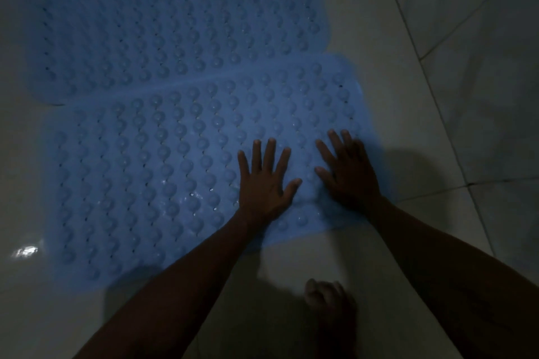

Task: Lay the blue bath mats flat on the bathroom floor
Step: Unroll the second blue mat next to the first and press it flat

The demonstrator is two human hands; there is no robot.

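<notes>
Two blue rubber bath mats with rows of round bumps lie on the pale tiled floor. The far mat [163,26] stretches across the top of the view. The near mat [151,172] lies in front of it, and its far edge overlaps the far mat's near edge. My left hand [264,181] rests palm down with fingers spread on the near mat's right part. My right hand [348,172] presses flat beside it, close to the mat's right end. Neither hand holds anything.
The room is dim. Glossy tiles [466,96] with grout lines run to the right of the mats. My bare foot [329,303] stands on the floor just in front of the near mat. A light glare [26,251] shows at lower left.
</notes>
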